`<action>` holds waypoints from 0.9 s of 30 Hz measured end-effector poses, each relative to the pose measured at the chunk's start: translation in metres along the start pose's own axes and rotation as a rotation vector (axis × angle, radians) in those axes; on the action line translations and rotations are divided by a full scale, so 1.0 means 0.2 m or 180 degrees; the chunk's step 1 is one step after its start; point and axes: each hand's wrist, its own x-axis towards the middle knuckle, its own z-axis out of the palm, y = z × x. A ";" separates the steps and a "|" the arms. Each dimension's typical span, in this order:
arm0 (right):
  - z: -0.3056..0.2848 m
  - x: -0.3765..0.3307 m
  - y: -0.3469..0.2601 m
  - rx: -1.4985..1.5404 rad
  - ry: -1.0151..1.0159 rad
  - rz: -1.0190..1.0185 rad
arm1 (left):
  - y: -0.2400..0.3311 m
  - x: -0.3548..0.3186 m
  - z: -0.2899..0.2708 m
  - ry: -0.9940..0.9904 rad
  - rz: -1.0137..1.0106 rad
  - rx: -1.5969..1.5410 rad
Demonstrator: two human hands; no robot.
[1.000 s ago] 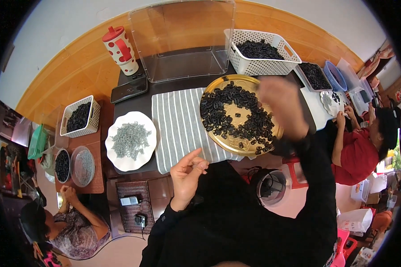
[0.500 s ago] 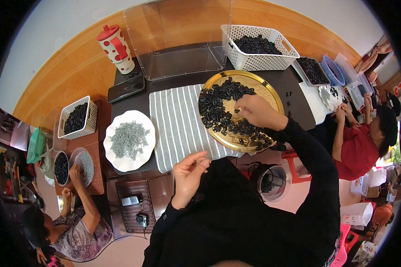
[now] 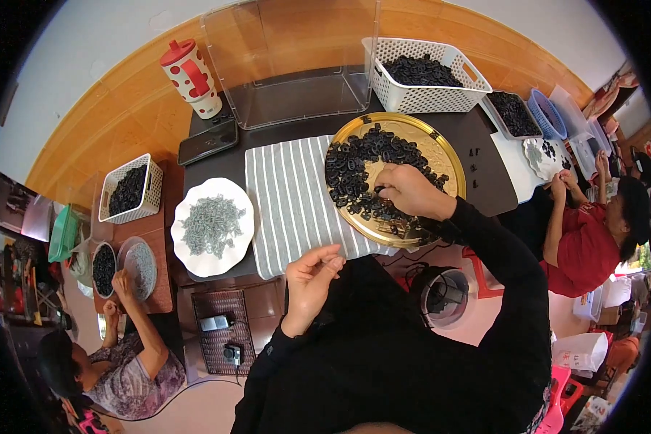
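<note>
My right hand (image 3: 412,190) is over the round gold tray (image 3: 448,145), its fingers closed on a small black ring-like piece (image 3: 379,189). Loose black pieces (image 3: 351,170) of the same sort lie heaped around it, mostly along the tray's left side. Near the front edge of the grey-and-white striped cloth (image 3: 286,195), my left hand (image 3: 311,283) is raised with thumb and forefinger pinched together. Whatever is between those fingertips is too small to make out. Left of the cloth, a white scalloped plate (image 3: 188,262) holds a pile of small silvery-clear pieces (image 3: 213,226).
Behind are a clear plastic box (image 3: 296,94), a white basket (image 3: 427,98) of black pieces, a phone (image 3: 207,143) and a red-dotted tumbler (image 3: 195,79). A person (image 3: 123,362) works at the left, another (image 3: 593,231) at the right. A wicker tray (image 3: 217,340) sits below.
My right hand has moved slightly left and down over the black pieces, its fingertips lower toward the heap. My left hand keeps its pinch in nearly the same place.
</note>
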 end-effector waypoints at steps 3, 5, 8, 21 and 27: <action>-0.01 -0.05 -0.03 0.0393 0.0064 0.0157 | -0.01 0.01 0.02 -0.0041 -0.0034 0.0027; -0.01 -0.09 -0.07 0.0727 0.0282 0.0356 | -0.01 0.01 0.04 -0.0092 -0.0018 0.0071; 0.00 -0.13 -0.05 0.1506 0.0098 0.0773 | 0.00 0.03 0.08 -0.0144 -0.0017 0.0156; 0.15 -0.33 -0.43 0.1703 0.1367 -0.0265 | 0.03 0.10 0.23 -0.0300 0.0369 0.0239; 0.07 -0.36 -0.34 0.1458 0.1352 -0.0029 | 0.06 0.13 0.16 -0.0232 0.0357 0.0501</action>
